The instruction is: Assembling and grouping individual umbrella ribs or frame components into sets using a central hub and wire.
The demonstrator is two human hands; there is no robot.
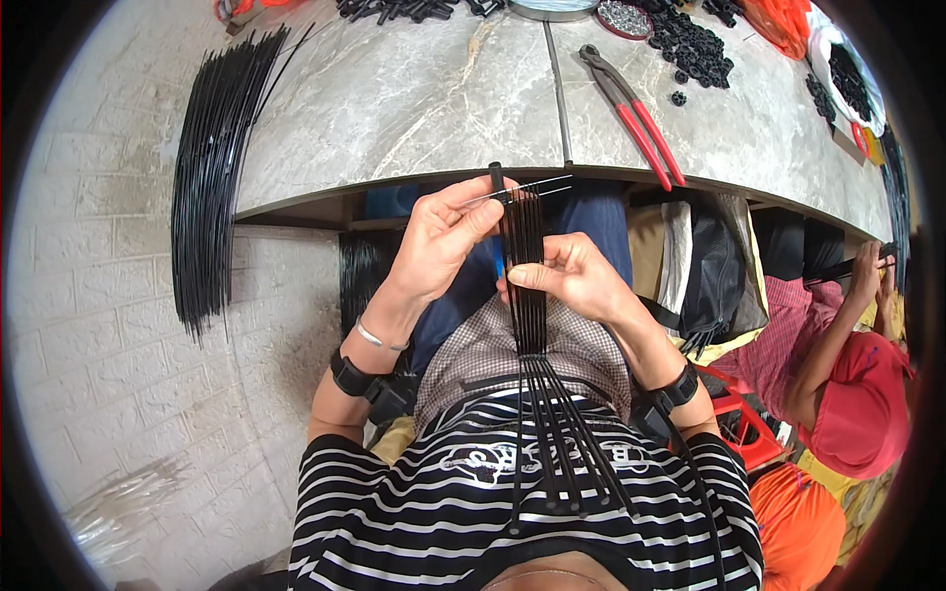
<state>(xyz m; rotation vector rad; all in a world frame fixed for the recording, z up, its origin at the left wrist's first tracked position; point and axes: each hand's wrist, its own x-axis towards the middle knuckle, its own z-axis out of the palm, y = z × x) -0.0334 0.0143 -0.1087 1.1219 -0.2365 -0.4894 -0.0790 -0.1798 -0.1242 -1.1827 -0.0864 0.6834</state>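
Observation:
Between my hands is a row of thin black rods (pixel 530 286), like umbrella ribs, lying side by side. Below a narrow joint they fan out toward my striped shirt, each ending in a small tip. My left hand (pixel 443 236) is closed in a pinch at the upper end, beside a short black tube (pixel 496 177) and two thin pale wires (pixel 547 185) running across the rod tops. Lower down, my right hand (pixel 576 276) grips the row, thumb in front and fingers behind. Exactly what my left fingertips pinch is partly hidden.
A long bundle of black rods (pixel 212 177) overhangs the stone-patterned table (pixel 414 89) at left. Red-handled pincers (pixel 631 118) lie near the edge. Small black round parts (pixel 690 49) and a dish of metal bits (pixel 625 18) sit farther back. A co-worker in a red cap (pixel 862 404) works at right.

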